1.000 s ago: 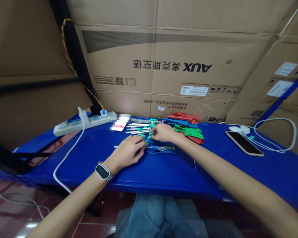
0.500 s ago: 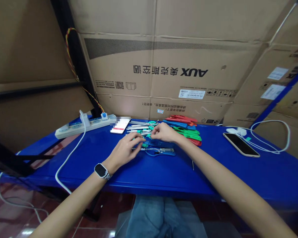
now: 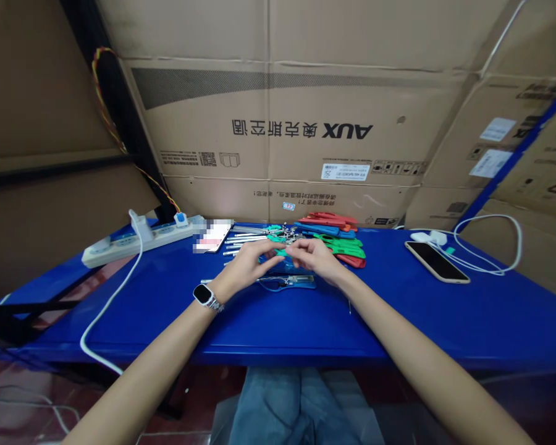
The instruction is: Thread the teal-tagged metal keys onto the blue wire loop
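My left hand (image 3: 248, 267), wearing a watch (image 3: 204, 295) on its wrist, curls its thumb and fingers around a small greenish spot. The fingertips of my right hand (image 3: 319, 256) are pinched together right against it. What lies between the fingers is too small and hidden to name. Slim metal rods (image 3: 248, 237) with green ends lie in a row behind and left of the hands. Just below the hands rests a blue flat-handled piece (image 3: 301, 282) with a metal rod beside it. Plastic handles in red (image 3: 328, 219), blue (image 3: 327, 230) and green (image 3: 347, 248) are stacked behind my right hand.
A power strip (image 3: 143, 240) with a white cable stands on the left of the blue table (image 3: 278, 337). Near it lies a bright-screened phone (image 3: 219, 236). On the right are a dark-screened phone (image 3: 438, 262) and a white charger cable (image 3: 519, 247). Cardboard (image 3: 306, 93) walls the back.
My view has shifted slightly right. My left hand has moved in to meet my right hand, and its spread fingers have drawn together. My right hand stays pinched.
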### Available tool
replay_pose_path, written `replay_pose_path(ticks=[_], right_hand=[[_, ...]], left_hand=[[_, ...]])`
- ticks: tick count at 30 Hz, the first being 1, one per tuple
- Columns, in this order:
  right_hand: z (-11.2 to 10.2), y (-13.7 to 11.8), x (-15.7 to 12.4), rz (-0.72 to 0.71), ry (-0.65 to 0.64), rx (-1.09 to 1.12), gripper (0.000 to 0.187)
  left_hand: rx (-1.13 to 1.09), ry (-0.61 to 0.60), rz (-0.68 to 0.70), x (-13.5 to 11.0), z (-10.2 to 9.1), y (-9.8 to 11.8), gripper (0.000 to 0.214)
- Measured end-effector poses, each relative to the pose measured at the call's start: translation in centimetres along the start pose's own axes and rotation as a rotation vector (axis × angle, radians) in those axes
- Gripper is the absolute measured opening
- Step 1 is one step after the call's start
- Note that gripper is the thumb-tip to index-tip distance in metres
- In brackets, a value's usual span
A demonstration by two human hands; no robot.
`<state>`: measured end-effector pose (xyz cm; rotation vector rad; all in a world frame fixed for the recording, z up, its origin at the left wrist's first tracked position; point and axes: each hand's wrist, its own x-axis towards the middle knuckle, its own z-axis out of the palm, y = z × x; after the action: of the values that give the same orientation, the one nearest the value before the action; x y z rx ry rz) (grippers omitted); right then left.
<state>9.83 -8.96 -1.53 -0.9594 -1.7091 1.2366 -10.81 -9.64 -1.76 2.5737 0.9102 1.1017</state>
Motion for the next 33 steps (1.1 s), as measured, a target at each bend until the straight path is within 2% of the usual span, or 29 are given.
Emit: replay_pose_path(ticks=[5, 9, 11, 14, 18, 21, 24, 30, 33], right_hand=[[1.0, 0.4, -0.5, -0.182, 0.039, -0.036, 0.036], [1.9, 0.6, -0.8, -0.305, 0.074, -0.07, 0.028], [2.0, 0.5, -1.0, -0.343, 0.102, -0.148, 0.02], [2.1, 0.4, -1.2, -0.368, 0.188, -0.291, 0.019], [2.4, 0.8, -1.1, -0.318, 0.21, -0.337, 0.014], [2.7, 1.2, -1.1, -0.294, 0.24, -0.342, 0.011], [2.9, 1.2, -1.4, -0.299, 0.259, -0.388, 0.011], [2.5, 0.4, -1.6, -0.299, 0.252, -0.45, 0.015], [2.4, 0.3, -1.5, -0.347, 0.244, -0.447, 0.019]], left_hand=[[-0.17, 0.017, -0.182, -1.1, 0.9, 0.3, 0.03], [-0.226, 0.024, -0.248, -1.1, 0.9, 0.4, 0.03], [-0.199, -0.008, -0.232, -1.0, 0.8, 0.5, 0.03], [-0.12, 0.008, -0.145, -1.1, 0.6, 0.9, 0.028], [-0.02, 0.008, -0.012, -1.3, 0.6, 1.3, 0.03], [-0.019, 0.003, -0.029, -1.2, 0.6, 1.4, 0.024], [-0.123, -0.029, -0.091, -1.2, 0.6, 1.3, 0.025], [-0.577, -0.062, -0.308, -1.1, 0.8, 0.5, 0.025], [-0.7, -0.069, -0.393, -1.0, 0.8, 0.0, 0.032]])
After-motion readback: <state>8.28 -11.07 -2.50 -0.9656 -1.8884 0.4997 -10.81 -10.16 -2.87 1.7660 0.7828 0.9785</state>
